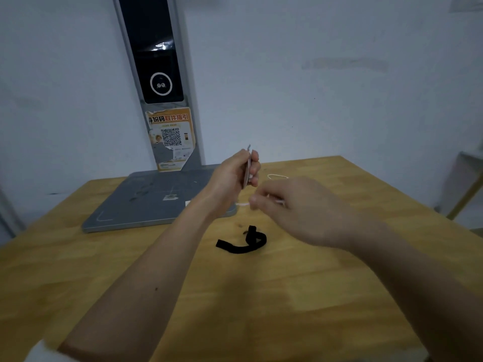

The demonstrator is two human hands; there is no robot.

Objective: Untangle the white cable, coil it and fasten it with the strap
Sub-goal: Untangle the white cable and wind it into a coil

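My left hand (236, 169) is raised above the wooden table (261, 296), its fingers closed around several upright turns of the white cable. A thin loop of the white cable (277, 176) lies on the table behind my right hand. My right hand (292, 205) is blurred, just right of and below the left, pinching a short white stretch of the cable near its fingertips. The black strap (244, 241) lies curled on the table in front of both hands, touching neither.
A grey flat base (146, 205) with an upright post (162, 82) carrying a dark screen and an orange QR-code sticker stands at the table's back left. A white wall is behind. The table's right edge runs close to my right forearm.
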